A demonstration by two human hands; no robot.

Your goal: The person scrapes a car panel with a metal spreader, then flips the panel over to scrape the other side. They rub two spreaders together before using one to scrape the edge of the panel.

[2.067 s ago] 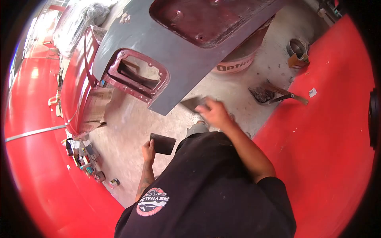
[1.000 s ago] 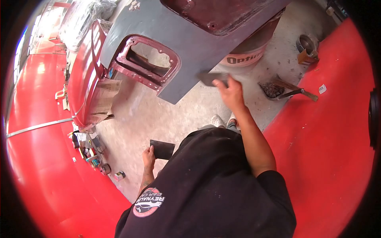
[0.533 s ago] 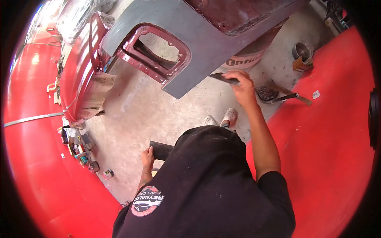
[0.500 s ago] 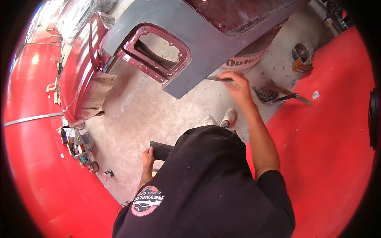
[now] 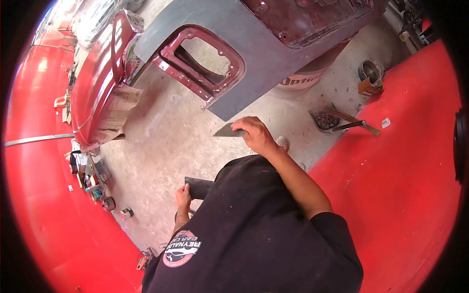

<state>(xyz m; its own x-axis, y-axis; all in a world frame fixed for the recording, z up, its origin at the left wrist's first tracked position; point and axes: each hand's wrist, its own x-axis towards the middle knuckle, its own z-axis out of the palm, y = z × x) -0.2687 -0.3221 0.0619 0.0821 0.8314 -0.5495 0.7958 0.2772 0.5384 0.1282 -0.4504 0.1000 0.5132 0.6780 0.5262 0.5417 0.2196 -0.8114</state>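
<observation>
Just below the lower corner of a grey-coated car panel (image 5: 259,53), my right hand (image 5: 255,134) grips a thin, flat grey sheet (image 5: 228,131). A small gap seems to lie between the sheet and the panel corner. The panel has a dark red frame (image 5: 215,53) around a rounded opening. Lower down, beside the black shirt, my left hand (image 5: 183,197) holds a dark flat plate (image 5: 198,188) by its left edge. Part of that plate is hidden behind the shirt.
A labelled drum (image 5: 300,80) stands under the panel. At the right are a dustpan with debris (image 5: 325,119), a metal bowl and a small box (image 5: 370,86). Cans and tools (image 5: 93,180) line the left floor, near a red car part (image 5: 93,83).
My right hand has moved left and down from the panel's lower edge, and the flat sheet in it now shows clearly. My left hand has barely moved.
</observation>
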